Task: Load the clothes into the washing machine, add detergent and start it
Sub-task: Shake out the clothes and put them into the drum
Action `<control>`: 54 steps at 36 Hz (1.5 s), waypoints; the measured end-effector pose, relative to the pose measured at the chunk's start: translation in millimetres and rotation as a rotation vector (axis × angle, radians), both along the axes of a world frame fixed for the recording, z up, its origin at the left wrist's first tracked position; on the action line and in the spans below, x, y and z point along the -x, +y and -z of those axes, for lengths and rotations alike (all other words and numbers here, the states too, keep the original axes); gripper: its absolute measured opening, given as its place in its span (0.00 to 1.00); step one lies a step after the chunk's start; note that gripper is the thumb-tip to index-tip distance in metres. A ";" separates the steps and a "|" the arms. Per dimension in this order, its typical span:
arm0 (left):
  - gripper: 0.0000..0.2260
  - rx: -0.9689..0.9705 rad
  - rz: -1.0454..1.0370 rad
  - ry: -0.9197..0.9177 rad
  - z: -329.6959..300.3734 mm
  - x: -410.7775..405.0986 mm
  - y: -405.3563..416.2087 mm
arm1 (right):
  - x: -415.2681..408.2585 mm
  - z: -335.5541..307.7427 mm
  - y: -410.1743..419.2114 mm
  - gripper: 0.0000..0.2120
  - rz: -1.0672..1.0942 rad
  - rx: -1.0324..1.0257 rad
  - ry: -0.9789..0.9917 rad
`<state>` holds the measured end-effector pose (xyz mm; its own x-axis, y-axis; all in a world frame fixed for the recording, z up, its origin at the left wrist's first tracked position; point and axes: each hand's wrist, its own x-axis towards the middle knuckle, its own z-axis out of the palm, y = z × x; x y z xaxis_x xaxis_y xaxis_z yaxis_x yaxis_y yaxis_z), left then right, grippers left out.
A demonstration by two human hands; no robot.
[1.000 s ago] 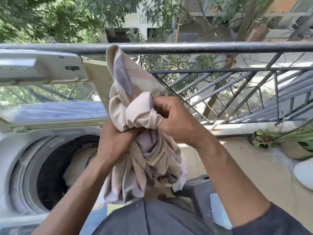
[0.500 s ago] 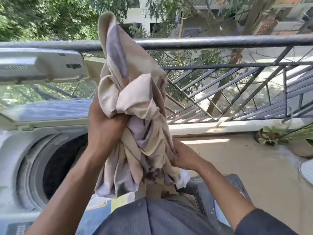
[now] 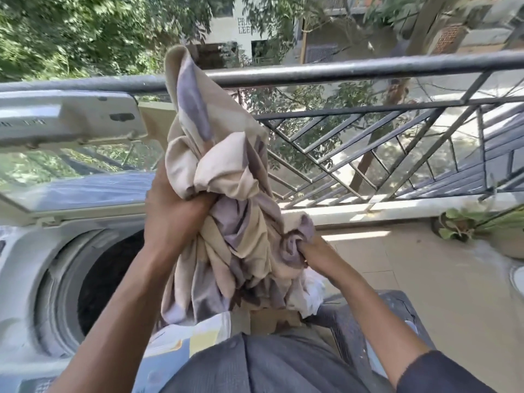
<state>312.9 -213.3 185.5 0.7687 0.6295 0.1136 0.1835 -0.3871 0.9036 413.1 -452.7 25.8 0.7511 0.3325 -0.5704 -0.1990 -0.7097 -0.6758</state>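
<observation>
Cloth bundle point(image 3: 226, 211) gripped by both closed hands, left hand point(image 3: 173, 211) above right hand point(image 3: 312, 252).

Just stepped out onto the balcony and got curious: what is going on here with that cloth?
A person is doing laundry on a balcony. Both hands hold a bunched beige and lilac cloth: the left hand grips it at the middle, the right hand clutches a fold lower down. The cloth is up in the air, not yet in the washing machine, which stands to the left with its lid raised and its drum open. More laundry lies below the cloth.
</observation>
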 end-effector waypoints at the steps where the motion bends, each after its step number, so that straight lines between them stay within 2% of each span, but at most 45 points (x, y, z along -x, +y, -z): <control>1: 0.27 0.004 0.009 0.014 4.6 -0.3 -1.2 | -1.9 -13.4 0.8 0.10 0.040 -0.063 0.023; 4: 0.30 0.013 0.019 0.050 17.5 0.3 -4.0 | -7.2 -49.4 -0.4 0.19 0.054 -0.270 0.062; 7: 0.30 0.058 0.011 0.091 27.1 1.4 -2.3 | -7.3 -82.8 -5.1 0.13 0.069 -0.440 0.010; 12: 0.27 0.142 0.120 0.119 32.7 1.8 2.7 | -5.4 -122.2 -9.3 0.12 0.140 -0.905 0.100; 16: 0.32 0.303 0.349 0.176 40.3 11.9 5.9 | -1.5 -142.8 -1.3 0.14 0.210 -1.254 0.221; 19: 0.42 0.364 0.655 0.218 38.5 15.2 2.9 | 5.0 -149.2 11.2 0.18 0.208 -1.355 0.301; 22: 0.43 0.323 0.809 0.231 34.8 14.6 -9.3 | 15.4 -153.1 26.2 0.15 0.113 -1.280 0.267; 28: 0.11 0.176 0.641 0.222 41.2 9.9 -34.5 | 30.4 -155.8 38.5 0.09 -0.128 -1.095 0.122; 31: 0.17 0.161 0.377 0.134 56.4 8.7 -36.5 | 30.3 -155.6 37.8 0.12 -0.185 -1.074 0.135; 33: 0.20 0.134 0.234 0.173 61.0 10.0 -36.8 | 28.6 -156.1 33.5 0.15 -0.223 -1.063 0.181; 37: 0.16 0.049 0.213 0.214 59.9 9.5 -36.5 | 18.1 -157.3 18.8 0.10 -0.199 -0.975 0.126; 40: 0.17 0.069 0.193 0.178 60.7 6.7 -28.2 | 2.2 -139.6 11.9 0.06 -0.020 -0.778 -0.084; 43: 0.19 0.118 0.218 0.123 57.4 5.9 -17.7 | -13.5 -102.8 -2.0 0.05 -0.035 -0.348 -0.415; 45: 0.20 0.180 0.211 0.058 49.6 7.3 -15.5 | -18.6 -81.7 -15.1 0.10 -0.190 -0.004 -0.467; 48: 0.17 0.282 0.201 -0.052 36.7 6.4 -13.0 | -18.3 -53.6 -27.7 0.29 -0.455 0.306 -0.283; 50: 0.15 0.332 0.200 -0.101 31.6 4.9 -6.3 | -14.4 -32.9 -29.9 0.44 -0.527 0.356 -0.103; 52: 0.14 0.366 0.173 -0.135 25.5 3.6 -0.2 | -8.1 -15.5 -28.4 0.57 -0.541 0.332 -0.035; 54: 0.16 0.395 0.170 -0.164 17.6 1.9 3.2 | -6.0 4.1 -26.3 0.62 -0.491 0.296 -0.064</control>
